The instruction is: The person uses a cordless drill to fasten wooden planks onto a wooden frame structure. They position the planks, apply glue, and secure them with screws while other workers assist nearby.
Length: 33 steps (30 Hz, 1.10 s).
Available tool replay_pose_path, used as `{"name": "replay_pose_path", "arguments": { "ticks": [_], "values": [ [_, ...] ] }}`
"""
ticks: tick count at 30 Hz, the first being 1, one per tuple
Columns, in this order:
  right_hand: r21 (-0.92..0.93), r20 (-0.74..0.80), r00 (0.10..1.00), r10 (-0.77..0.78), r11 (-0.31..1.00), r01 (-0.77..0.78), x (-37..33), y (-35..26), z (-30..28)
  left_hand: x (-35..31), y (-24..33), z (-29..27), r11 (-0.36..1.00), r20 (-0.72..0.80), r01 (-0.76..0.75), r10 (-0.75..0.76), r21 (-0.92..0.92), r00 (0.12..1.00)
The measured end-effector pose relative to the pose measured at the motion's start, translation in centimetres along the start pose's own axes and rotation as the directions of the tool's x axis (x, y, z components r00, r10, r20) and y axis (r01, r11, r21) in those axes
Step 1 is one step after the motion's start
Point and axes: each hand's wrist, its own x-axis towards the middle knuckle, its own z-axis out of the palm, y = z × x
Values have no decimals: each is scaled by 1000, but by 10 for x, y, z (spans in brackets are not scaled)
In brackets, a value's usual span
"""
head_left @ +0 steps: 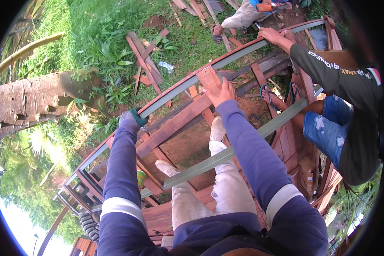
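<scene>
A long metal rail (239, 54) edged with reddish wood crosses the frame in front of me. My left hand (135, 117), in a dark green glove, is closed around this rail on the left. My right hand (222, 92) grips a short reddish-brown wooden board (209, 79) between thumb and fingers. The board's far end meets the rail. Below it a wider wooden plank (175, 123) runs slantwise inside the frame. The undersides of both grips are hidden.
A grey-green metal bar (239, 144) crosses over my legs. At the right a co-worker's hand (272, 36) rests on the rail. Another person at the top holds an orange tool (266, 7). Scrap boards (145, 62) lie on grass; a tree trunk (38, 102) stands left.
</scene>
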Motion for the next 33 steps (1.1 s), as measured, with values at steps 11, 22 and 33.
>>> {"name": "replay_pose_path", "arguments": {
  "ticks": [11, 22, 33],
  "values": [
    [-156, 65, 980, 190, 972, -178, 5, -14, 9, 2, -3, 3, 997, 1, -40, 40, -59, 999],
    [-187, 158, 957, 243, 959, -213, 8, -21, -3, 3, -1, 1, 998, 34, -25, 27, -50, 999],
    [-156, 191, 943, 273, 957, -245, 6, -21, -2, 4, -4, 4, 1000, 40, -1, 1, -8, 999]
  ]
}}
